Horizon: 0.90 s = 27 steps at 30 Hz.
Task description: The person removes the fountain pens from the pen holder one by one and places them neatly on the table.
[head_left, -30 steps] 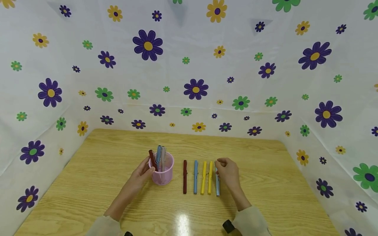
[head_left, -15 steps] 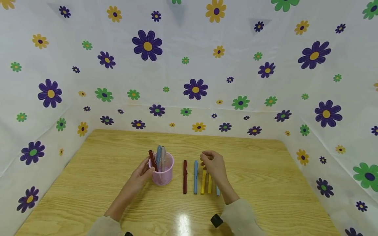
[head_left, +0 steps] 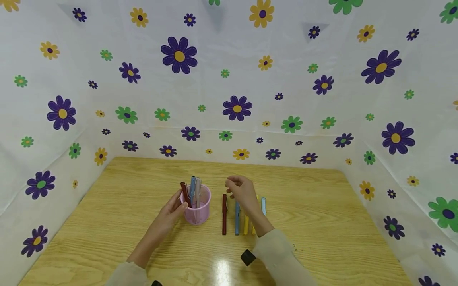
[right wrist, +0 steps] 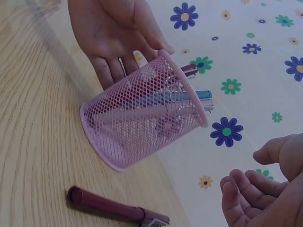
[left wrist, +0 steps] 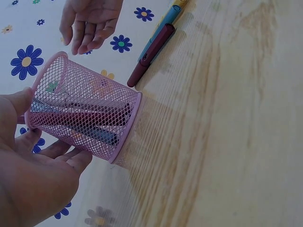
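My left hand (head_left: 168,214) grips a pink mesh pen cup (head_left: 196,216), thumb at the rim and fingers along its side. Three pens lean inside it: a dark red one (head_left: 185,192), a blue one (head_left: 192,186) and a pale greyish one (head_left: 198,190). With loosely curled fingers and nothing held, my right hand (head_left: 245,194) hovers over the far ends of a row of pens. A dark red pen (head_left: 224,216) lies nearest the cup, then a blue pen (head_left: 237,222), partly hidden yellow pens (head_left: 246,225) and a light blue pen (head_left: 263,204).
The wooden table (head_left: 315,206) spreads out around the pens. A white cloth with printed flowers (head_left: 214,91) stands behind it and along both sides. A black strap piece (head_left: 247,257) shows near my right sleeve (head_left: 277,254).
My right hand has moved left from the light blue pen, past the yellow pens, to above the blue and dark red pens. My left hand and the cup have stayed in place.
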Motion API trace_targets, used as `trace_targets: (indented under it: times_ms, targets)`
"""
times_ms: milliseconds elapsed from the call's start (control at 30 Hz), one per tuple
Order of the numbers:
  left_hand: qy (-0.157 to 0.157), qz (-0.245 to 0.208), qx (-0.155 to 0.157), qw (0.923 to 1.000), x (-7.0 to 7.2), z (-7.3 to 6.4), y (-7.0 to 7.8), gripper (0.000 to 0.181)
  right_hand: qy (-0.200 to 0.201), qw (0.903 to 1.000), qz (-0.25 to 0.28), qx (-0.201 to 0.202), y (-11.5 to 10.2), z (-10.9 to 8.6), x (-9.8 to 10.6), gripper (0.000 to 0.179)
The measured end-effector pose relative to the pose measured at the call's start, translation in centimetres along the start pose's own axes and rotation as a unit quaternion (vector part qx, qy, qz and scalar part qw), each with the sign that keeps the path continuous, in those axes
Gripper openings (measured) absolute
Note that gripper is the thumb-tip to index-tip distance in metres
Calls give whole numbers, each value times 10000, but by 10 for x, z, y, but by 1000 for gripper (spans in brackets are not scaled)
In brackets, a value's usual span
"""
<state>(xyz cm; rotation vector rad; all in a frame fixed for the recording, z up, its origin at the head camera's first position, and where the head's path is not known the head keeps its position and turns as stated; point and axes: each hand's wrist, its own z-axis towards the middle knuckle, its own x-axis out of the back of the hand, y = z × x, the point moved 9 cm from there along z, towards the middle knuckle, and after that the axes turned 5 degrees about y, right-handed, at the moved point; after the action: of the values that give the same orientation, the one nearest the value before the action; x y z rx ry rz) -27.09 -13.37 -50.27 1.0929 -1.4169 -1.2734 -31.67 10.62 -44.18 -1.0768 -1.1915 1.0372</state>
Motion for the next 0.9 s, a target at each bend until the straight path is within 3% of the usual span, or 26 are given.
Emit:
trace_targets:
  times_ms: [300,633,900]
  targets:
    - [-9,55,-56,10000,0,2,1,71,-524,9984,75,199,-10,5,-36,32]
    - [-30,44,-11,10000,-1,0,1,71,-638,9973,153,317,-9,6,-63,34]
    - [-59,12,-13,10000,-1,-1,0,71,-1161,9922,112,437,-7,3,-83,40]
